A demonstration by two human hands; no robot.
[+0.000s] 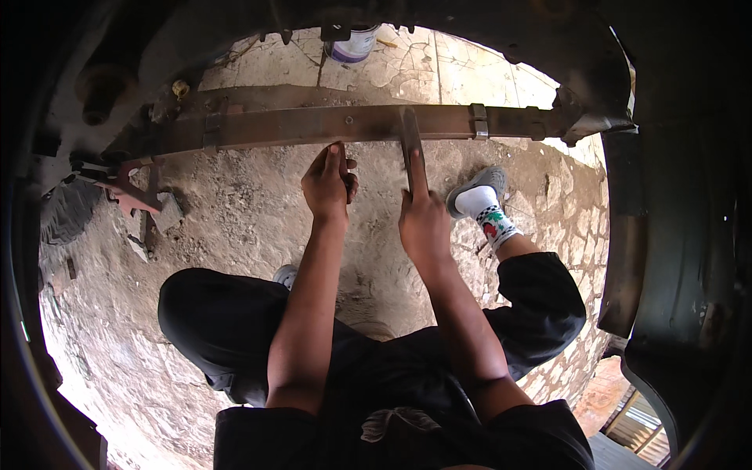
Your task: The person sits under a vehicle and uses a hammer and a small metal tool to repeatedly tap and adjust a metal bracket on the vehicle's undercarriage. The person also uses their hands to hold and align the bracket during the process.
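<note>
Gripping a flat metal strip [410, 139], the right hand [427, 225] sits near the left hand [326, 186], which is closed round a small dark piece [343, 163] — just beyond both, a long brown bar [290, 128] runs crosswise, the strip's end overlapping it.

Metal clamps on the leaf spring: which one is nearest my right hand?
The pale-edged clamp, first to the right of the flat metal bar in your right hand. The dull clamp out past your left hand sits farther along the leaf spring.
</note>
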